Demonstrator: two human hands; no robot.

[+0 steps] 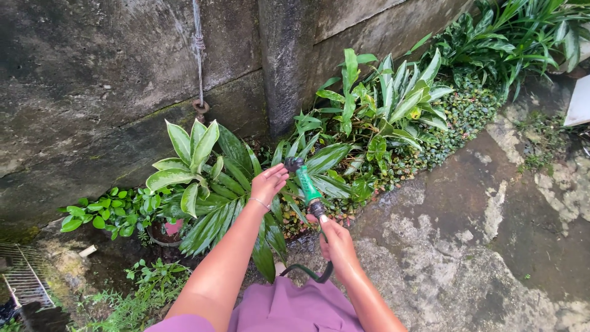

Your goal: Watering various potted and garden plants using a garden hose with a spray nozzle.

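Observation:
A green and black hose nozzle (pixel 305 184) points up and away toward the leafy plants (pixel 209 178) along a concrete wall. My right hand (pixel 335 243) grips the nozzle's lower end, where the dark hose (pixel 307 272) loops down toward my lap. My left hand (pixel 268 182) is at the nozzle's black tip (pixel 293 163), fingers curled beside it and touching it. A thin bracelet circles my left wrist. I wear purple clothing at the bottom of the view.
A mossy concrete wall (pixel 92 92) runs across the top, with a wire and ring (pixel 200 106) hanging on it. More variegated plants (pixel 393 98) line its base to the right. Wet stone paving (pixel 479 233) lies right; a metal grate (pixel 24 276) sits at bottom left.

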